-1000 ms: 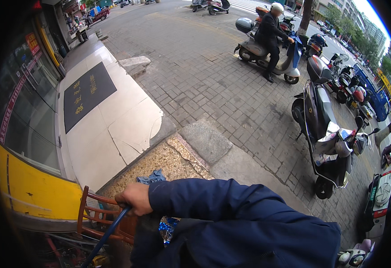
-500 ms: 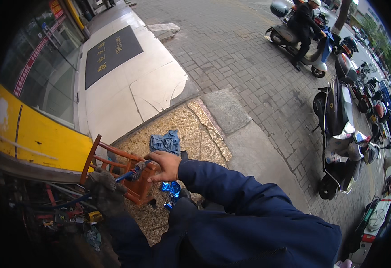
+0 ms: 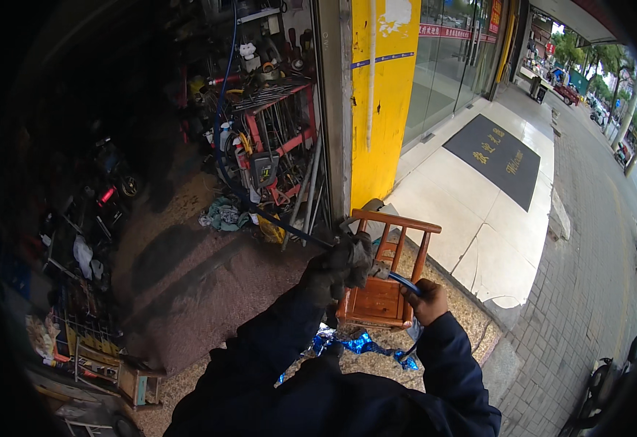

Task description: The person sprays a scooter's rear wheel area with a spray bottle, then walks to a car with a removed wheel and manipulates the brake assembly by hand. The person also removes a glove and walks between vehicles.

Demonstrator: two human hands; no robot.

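A blue hose (image 3: 300,231) runs from the dark shop interior to my left hand (image 3: 349,262), which wears a dark grey work glove and is closed around it. Beyond the glove, a blue length shows again and enters my bare right hand (image 3: 429,301), whose fingers are wrapped round it. Both hands are in front of a small reddish-brown wooden chair (image 3: 378,300), the left partly covering its near side and the right by its seat's right edge. Crumpled shiny blue foil (image 3: 362,342) lies on the speckled ground below the chair.
Left of me, a dim workshop holds a red rack (image 3: 289,142) of tools, a rag (image 3: 223,216) and a wooden box (image 3: 143,390). A yellow pillar (image 3: 382,102) stands ahead. Right of it are a pale step with a dark mat (image 3: 497,156) and a paved walkway with scooters.
My view has swung left, bringing the workshop into sight. My right hand, earlier with its fingers loosely spread by the chair, is now closed on the blue hose. The left keeps its hold.
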